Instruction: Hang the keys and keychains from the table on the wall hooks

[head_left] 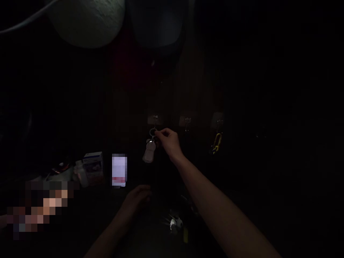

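A yellow strap [215, 145] already hangs, past one bare hook [187, 123], right of the right hand [170, 142], which pinches a ring [150, 133]; the curled left hand [136, 198] looks empty.

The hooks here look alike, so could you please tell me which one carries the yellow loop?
It is the rightmost hook of the three discernible, with the yellow loop hanging below; the left hook and middle hook show no yellow.

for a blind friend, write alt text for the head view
The right hand holds a pale keychain by its ring beneath a hook, in near darkness. The left hand is lower; a yellow cord hangs at right, a bright pixelated rectangle left.
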The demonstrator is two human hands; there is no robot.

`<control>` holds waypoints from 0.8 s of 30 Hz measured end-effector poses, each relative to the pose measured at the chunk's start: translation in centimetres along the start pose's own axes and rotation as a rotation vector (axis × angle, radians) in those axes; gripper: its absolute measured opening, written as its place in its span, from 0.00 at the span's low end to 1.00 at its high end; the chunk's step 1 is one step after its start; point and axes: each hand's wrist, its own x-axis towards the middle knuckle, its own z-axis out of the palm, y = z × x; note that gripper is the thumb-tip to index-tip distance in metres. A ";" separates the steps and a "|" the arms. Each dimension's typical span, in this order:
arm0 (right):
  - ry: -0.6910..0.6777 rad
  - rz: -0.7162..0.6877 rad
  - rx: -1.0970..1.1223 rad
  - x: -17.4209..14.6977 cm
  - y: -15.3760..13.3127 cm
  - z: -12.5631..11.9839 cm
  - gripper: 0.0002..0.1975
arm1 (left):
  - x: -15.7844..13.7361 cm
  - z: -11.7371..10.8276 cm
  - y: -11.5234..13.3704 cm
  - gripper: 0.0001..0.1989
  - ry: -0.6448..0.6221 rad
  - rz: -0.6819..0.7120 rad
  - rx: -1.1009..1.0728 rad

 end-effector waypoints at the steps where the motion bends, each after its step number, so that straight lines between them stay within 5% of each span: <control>1: 0.006 -0.003 -0.004 -0.2 0.1 -0.1 0.08 | -0.1 0.0 0.1 0.14 -0.006 0.009 0.014; 11: -0.050 -0.034 0.111 -2.8 2.2 -1.9 0.06 | -0.6 0.3 0.6 0.10 -0.003 0.052 0.145; 24: -0.098 0.108 0.067 -6.8 5.6 -4.7 0.07 | 0.3 -0.3 -0.5 0.08 -0.024 0.102 0.277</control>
